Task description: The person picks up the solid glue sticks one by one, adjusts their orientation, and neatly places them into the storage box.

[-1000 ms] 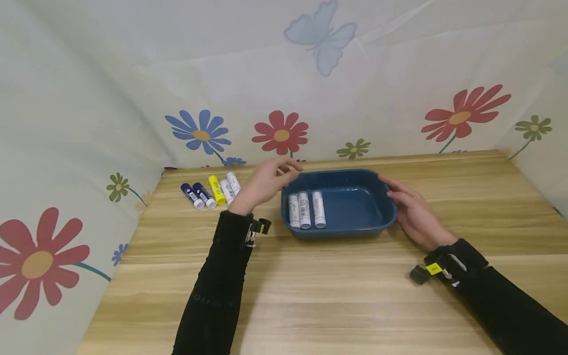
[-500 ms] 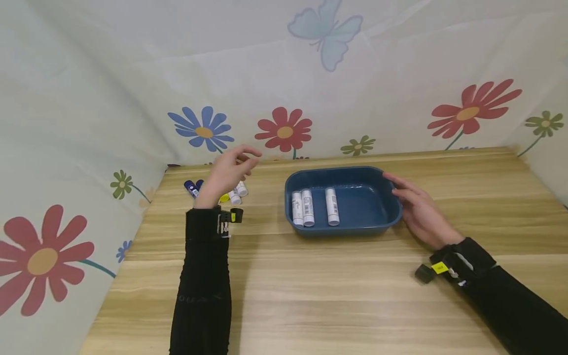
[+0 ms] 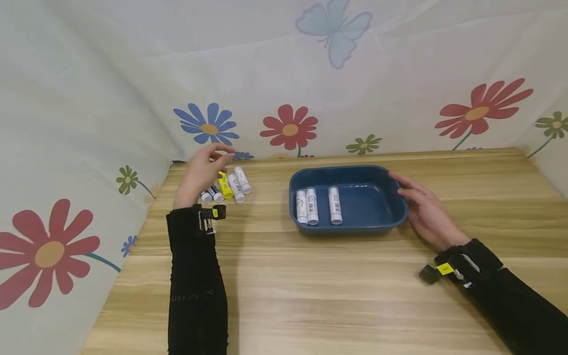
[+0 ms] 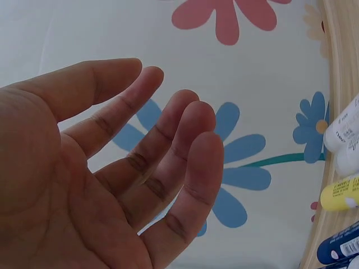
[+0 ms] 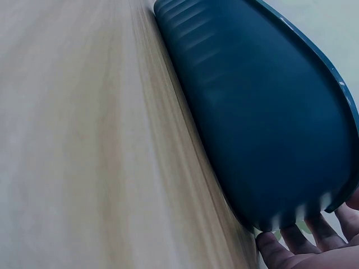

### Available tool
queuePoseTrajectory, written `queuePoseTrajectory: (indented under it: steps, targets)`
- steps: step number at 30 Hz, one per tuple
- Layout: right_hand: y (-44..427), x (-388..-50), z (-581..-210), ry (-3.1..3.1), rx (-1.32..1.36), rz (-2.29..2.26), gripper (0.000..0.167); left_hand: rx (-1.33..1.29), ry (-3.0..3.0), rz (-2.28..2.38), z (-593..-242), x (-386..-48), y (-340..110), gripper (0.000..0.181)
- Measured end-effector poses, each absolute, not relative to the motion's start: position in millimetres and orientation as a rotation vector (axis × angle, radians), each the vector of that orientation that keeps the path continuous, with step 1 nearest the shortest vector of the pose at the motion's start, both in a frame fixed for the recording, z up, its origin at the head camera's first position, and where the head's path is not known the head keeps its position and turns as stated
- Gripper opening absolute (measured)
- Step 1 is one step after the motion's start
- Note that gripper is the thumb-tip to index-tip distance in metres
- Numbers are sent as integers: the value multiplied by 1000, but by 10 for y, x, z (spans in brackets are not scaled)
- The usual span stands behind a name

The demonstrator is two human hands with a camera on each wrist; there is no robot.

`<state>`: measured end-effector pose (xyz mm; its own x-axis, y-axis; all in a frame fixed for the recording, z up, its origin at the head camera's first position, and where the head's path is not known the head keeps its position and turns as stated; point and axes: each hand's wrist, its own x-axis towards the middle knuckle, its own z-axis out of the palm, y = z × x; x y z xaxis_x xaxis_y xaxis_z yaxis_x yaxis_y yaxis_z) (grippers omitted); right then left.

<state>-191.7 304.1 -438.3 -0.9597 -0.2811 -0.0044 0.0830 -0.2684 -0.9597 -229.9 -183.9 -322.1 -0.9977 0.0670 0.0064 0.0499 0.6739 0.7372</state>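
My left hand [image 3: 201,172] hovers over a row of glue sticks at the table's back left, holding nothing. Its fingers are loosely bent and spread in the left wrist view. Two white glue sticks [image 3: 236,188], a yellow one [image 3: 225,186] and two navy ones [image 4: 339,245] lie there; the hand partly hides the navy ones in the head view. My right hand [image 3: 430,219] rests its extended fingers against the right end of a blue rectangular bin [image 3: 366,204]. Inside the bin, three white glue sticks [image 3: 312,205] lie at the left, two together and one apart.
The wooden table [image 3: 310,291] runs back to a fabric backdrop [image 3: 248,64] printed with flowers and a butterfly. More fabric closes off the left and right sides. A stretch of table separates the loose glue sticks from the bin.
My left hand has moved left from beside the bin's rim to above the loose glue sticks. One white glue stick in the bin has shifted right, away from the other two. My right hand stays at the bin.
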Motion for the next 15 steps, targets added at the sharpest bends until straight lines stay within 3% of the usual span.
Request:
queuePoseTrajectory:
  steps: [15]
  targets:
    - [3046,-1928,-4387,1767,-243,-2319,53,-242,2778,1260,-3304,-2313,-2014,42]
